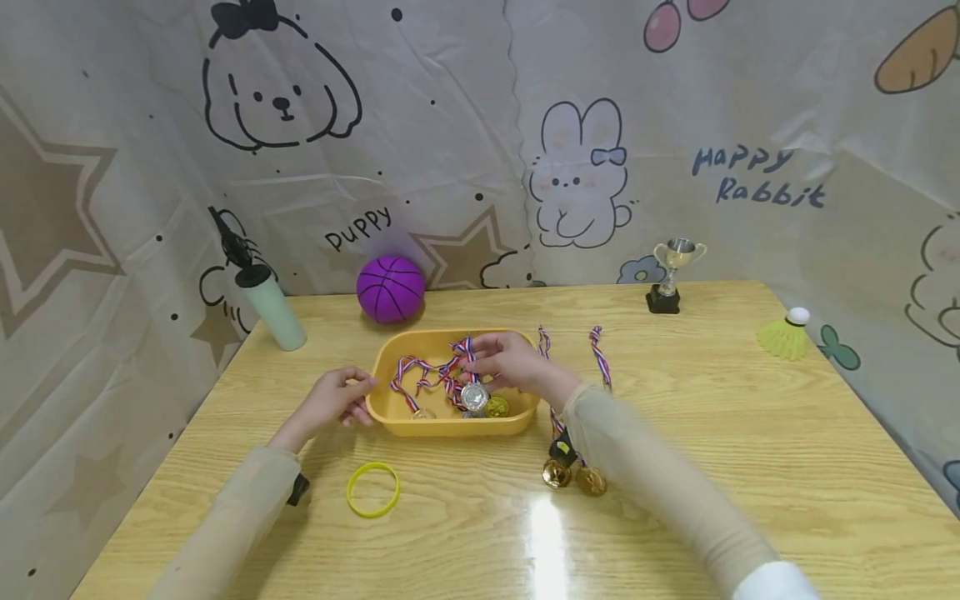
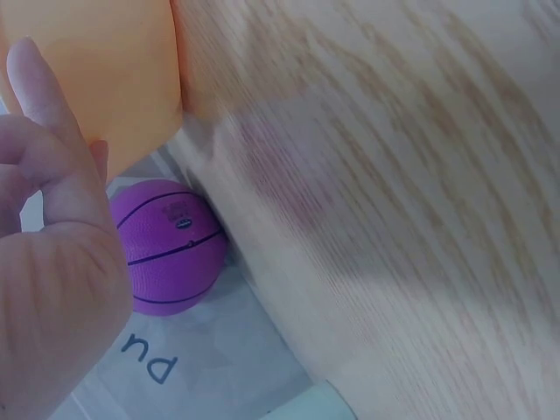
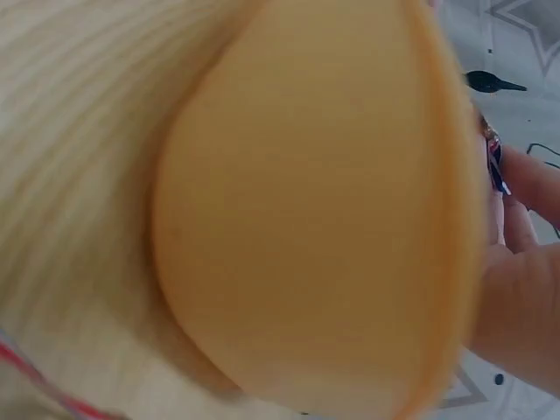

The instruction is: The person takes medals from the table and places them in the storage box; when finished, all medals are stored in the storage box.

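A yellow plastic basin [image 1: 450, 427] stands mid-table with several medals on striped ribbons in it. My right hand [image 1: 510, 360] reaches over its right side and pinches the red, white and blue ribbon of a silver medal [image 1: 474, 395], which hangs by a gold medal [image 1: 496, 407]. In the right wrist view the basin wall [image 3: 315, 210] covers most of the picture, and a bit of ribbon [image 3: 496, 166] shows at the fingers. At the left end of the basin my left hand [image 1: 339, 396] touches the outer rim with its fingertips.
Two bronze-coloured medals [image 1: 557, 473] lie right of the basin, partly under my right forearm. A yellow ring [image 1: 372, 490] lies in front. Behind stand a purple ball [image 1: 391, 289], a pale green bottle-shaped pump [image 1: 276, 312] and a trophy cup [image 1: 671, 275]; a yellow shuttlecock [image 1: 783, 333] is far right.
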Demonstrator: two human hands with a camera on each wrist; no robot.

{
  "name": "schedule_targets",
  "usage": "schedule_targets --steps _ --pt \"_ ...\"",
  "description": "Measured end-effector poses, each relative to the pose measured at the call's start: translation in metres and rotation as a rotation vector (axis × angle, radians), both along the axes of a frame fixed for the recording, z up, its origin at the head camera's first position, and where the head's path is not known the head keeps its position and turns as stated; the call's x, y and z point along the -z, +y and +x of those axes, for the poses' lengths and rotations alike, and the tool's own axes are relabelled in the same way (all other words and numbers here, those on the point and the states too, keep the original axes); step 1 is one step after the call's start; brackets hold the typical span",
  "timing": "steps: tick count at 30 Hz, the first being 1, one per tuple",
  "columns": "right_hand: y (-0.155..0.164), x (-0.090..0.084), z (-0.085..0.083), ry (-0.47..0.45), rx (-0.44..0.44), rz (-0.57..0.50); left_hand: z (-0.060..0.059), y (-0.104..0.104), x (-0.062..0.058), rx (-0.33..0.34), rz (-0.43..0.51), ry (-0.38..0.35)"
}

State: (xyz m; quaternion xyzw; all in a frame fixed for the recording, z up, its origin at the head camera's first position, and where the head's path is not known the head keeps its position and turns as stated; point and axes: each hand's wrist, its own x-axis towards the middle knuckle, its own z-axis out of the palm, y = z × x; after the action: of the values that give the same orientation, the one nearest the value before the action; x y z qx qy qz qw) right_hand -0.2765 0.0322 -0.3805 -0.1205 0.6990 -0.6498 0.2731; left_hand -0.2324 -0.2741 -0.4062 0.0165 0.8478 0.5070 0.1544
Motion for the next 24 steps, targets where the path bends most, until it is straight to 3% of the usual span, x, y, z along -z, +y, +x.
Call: schedule_targets --steps 9,14,24 --pt "-0.010 0.016 0.001 -0.002 0.096 0.094 0.001 0.000 -0.001 -0.003 -0.004 -0.007" --pt "-0.011 0.022 0.002 0.028 0.097 0.140 0.001 0.000 -0.002 -0.001 -0.006 0.000" --pt "-0.011 0.028 0.003 0.017 0.068 0.132 0.000 0.001 -0.002 -0.006 -0.004 -0.011"
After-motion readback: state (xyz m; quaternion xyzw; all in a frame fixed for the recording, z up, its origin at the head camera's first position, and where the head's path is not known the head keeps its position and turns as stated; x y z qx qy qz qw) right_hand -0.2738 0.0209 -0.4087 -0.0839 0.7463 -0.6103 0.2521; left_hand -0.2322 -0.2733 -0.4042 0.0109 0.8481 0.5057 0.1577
